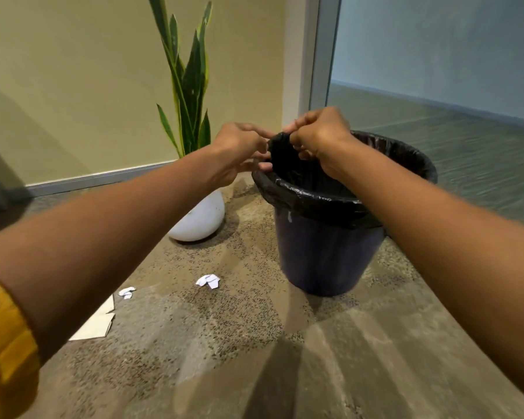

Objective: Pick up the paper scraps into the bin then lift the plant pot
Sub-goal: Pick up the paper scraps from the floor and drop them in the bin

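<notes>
Two crumpled white paper scraps lie on the floor before the dark round plastic bin, well below both hands. The right hand pinches its black liner; the left hand hovers nearer them, fingers apart.

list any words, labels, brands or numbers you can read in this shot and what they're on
None can be read.
Bin: no label or brand shows on its dark side, and the black liner is unmarked.
Pot: plain white, no mark.
Paper scraps and: white, too small to tell if anything is printed.
Flat card on the floor: blank on the face that shows.
</notes>
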Action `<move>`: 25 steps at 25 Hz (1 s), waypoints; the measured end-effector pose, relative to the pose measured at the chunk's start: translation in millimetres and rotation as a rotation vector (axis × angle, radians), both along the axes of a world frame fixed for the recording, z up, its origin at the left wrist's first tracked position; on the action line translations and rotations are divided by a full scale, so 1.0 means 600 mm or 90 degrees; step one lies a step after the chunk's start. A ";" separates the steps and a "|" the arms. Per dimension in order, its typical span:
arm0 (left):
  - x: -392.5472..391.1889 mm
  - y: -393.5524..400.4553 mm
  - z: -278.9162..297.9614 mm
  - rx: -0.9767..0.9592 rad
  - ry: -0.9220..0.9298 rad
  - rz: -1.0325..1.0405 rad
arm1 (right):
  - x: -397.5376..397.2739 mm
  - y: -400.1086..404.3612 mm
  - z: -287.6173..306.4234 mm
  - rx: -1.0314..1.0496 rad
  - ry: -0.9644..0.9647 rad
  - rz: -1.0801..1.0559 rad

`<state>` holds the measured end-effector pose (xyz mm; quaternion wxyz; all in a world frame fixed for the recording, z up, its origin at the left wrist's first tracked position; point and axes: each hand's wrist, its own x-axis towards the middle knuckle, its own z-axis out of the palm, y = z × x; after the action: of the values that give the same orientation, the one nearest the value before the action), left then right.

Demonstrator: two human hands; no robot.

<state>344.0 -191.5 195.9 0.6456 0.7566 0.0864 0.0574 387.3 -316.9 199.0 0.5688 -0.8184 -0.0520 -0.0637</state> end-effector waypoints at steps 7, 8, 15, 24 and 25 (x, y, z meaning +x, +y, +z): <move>-0.055 0.133 -0.078 0.069 0.045 0.049 | -0.099 0.142 -0.054 -0.064 -0.013 0.283; -0.063 0.155 -0.096 0.083 0.063 0.058 | -0.101 0.162 -0.079 -0.078 0.011 0.303; -0.122 0.310 -0.246 0.111 0.183 0.109 | -0.066 0.244 -0.311 -0.269 0.165 0.277; -0.183 0.444 -0.403 0.372 0.247 0.168 | -0.035 0.275 -0.464 -0.564 0.058 0.319; -0.194 0.449 -0.414 0.463 0.248 0.152 | -0.031 0.276 -0.469 -0.566 0.044 0.323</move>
<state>227.5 78.0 -52.7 0.2973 0.9163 0.2679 0.0142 369.0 -151.5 -82.7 0.1646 -0.9443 -0.2525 0.1320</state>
